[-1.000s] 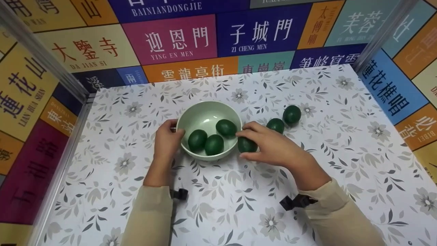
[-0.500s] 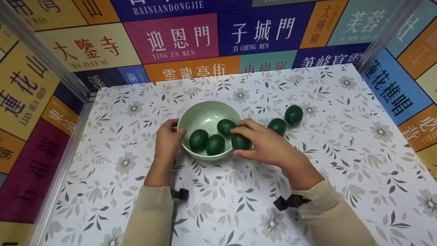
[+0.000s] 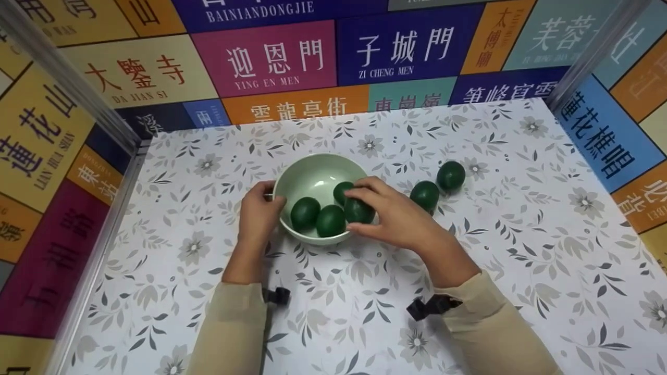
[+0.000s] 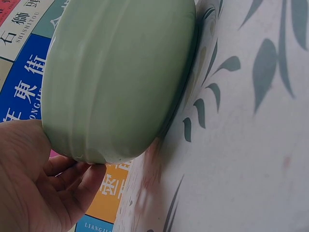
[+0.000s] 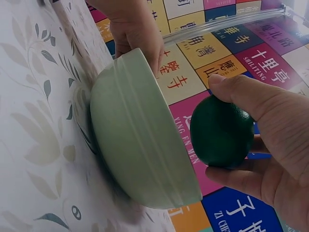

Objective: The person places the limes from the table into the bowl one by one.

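A pale green bowl stands on the table with three smooth dark green eggs inside: one at left, one at the front, and one partly hidden at right. My left hand grips the bowl's left rim, thumb on the inner edge and fingers outside. My right hand holds another dark green egg between thumb and fingers. In the right wrist view this egg is just above the bowl's rim; in the head view it overlaps the bowl's right side.
Two more dark green eggs, a nearer one and a farther one, lie on the table right of the bowl. The tabletop has a grey floral print. Panels with Chinese lettering wall in the back and both sides.
My right hand has brought its egg leftward from beside the bowl to over its right rim. The left hand keeps its grip on the bowl, which stays in place.
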